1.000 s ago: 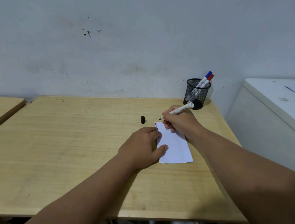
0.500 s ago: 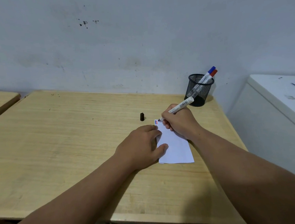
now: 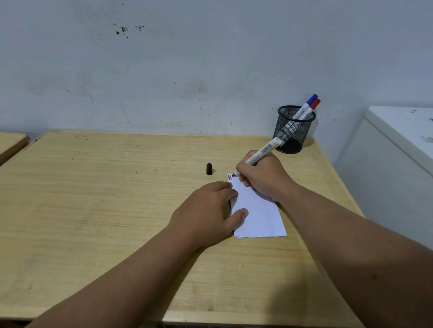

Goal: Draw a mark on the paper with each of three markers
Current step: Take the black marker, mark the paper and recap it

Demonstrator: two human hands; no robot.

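Lowered since before, the right hand (image 3: 263, 178), clamped on the marker (image 3: 261, 151), sets its tip at the paper's (image 3: 260, 212) eleven-o'clock corner, barrel slanting toward two o'clock, while the left hand (image 3: 208, 211) lies flat, pinning the sheet.

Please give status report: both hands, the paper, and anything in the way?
Right hand grip shut on marker, tip at paper far corner. Left hand flat, pinning paper. Black cap stands clear; nothing in the way.

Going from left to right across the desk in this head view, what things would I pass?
Small black marker cap → white paper sheet → black wire-mesh pen cup holding blue-capped and red-capped markers → white cabinet beside the desk.
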